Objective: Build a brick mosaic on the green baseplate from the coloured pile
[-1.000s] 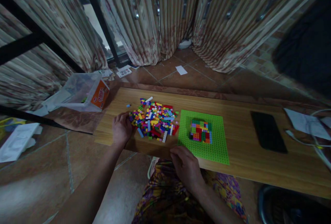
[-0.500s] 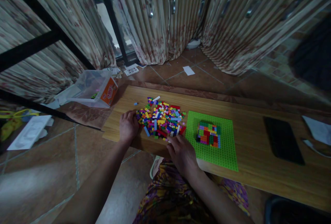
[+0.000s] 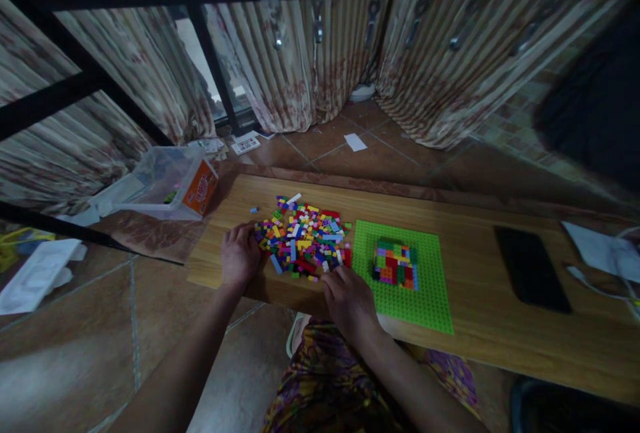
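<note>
A heap of loose toy building bricks [image 3: 303, 245] in many colours lies on the wooden table. At its left edge rests my left hand [image 3: 241, 254], fingers curled down and closed; anything in them is hidden. My right hand [image 3: 350, 301] is at the heap's lower right, near the green baseplate's left edge. Its fingers are bent and pressed together close to some bricks, and I cannot see what they hold. On the green baseplate [image 3: 427, 309] stands a blocky multicoloured brick build [image 3: 395, 265], which neither hand touches.
A black phone-like slab [image 3: 533, 269] and a white cable [image 3: 595, 283] lie on the wooden table [image 3: 473, 273] at right. A clear plastic bin [image 3: 165, 183] with an orange label stands on the floor beyond the left end. Dark metal framing crosses above.
The view has shifted slightly, so the table sits lower and further left. My right hand has moved a little to the right along the heap; my left hand stays at its left edge.
</note>
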A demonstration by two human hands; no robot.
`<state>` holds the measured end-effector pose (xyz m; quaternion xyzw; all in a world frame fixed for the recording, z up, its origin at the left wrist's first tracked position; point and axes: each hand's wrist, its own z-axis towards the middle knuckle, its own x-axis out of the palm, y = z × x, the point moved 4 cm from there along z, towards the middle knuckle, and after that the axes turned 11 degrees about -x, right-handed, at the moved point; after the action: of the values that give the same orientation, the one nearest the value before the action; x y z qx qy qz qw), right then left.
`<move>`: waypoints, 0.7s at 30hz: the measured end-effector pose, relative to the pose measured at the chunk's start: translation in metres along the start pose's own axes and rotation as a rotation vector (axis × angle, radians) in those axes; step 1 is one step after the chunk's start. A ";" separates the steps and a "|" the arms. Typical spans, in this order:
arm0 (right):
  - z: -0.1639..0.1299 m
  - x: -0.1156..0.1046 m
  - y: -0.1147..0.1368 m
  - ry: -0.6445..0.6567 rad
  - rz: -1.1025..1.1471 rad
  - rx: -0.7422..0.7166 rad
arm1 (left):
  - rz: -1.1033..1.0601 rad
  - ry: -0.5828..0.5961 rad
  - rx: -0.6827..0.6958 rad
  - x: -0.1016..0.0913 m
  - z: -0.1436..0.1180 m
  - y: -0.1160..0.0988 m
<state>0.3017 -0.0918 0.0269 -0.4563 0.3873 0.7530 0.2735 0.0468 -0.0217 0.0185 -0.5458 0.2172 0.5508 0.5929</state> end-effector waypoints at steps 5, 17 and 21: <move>-0.003 -0.007 0.002 -0.059 0.156 0.037 | 0.013 -0.010 0.029 0.000 0.002 0.001; -0.046 -0.054 -0.036 -0.245 0.373 0.281 | 0.020 -0.015 0.047 0.000 0.004 0.000; -0.063 -0.071 -0.055 -0.295 0.375 0.354 | 0.019 -0.009 0.041 -0.001 0.004 0.000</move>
<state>0.4047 -0.1176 0.0544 -0.2078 0.5463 0.7693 0.2581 0.0455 -0.0187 0.0211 -0.5289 0.2308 0.5544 0.5997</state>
